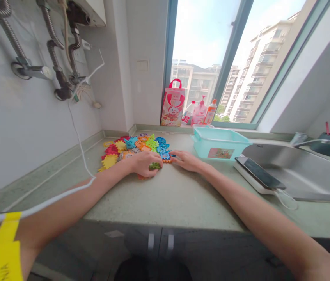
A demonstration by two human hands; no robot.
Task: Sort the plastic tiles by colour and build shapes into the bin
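On the counter lies a heap of colourful toothed plastic building pieces (130, 144), red, yellow, orange, blue and green. My left hand (145, 162) is at the front of the heap, its fingers curled around a green toothed piece (155, 166) that they partly hide. To the right, my right hand (187, 160) rests low with fingers stretched toward the left. Its fingertips touch the edge of the blue toothed pieces (164, 153). An orange piece shows partly under my left hand.
A turquoise plastic tub (220, 142) stands right of my right hand. A phone (260, 171) lies on a white box beside the steel sink (308, 168). Bottles (199, 113) and a red-handled bag (173, 105) line the windowsill. A white cable (80, 144) crosses my left forearm.
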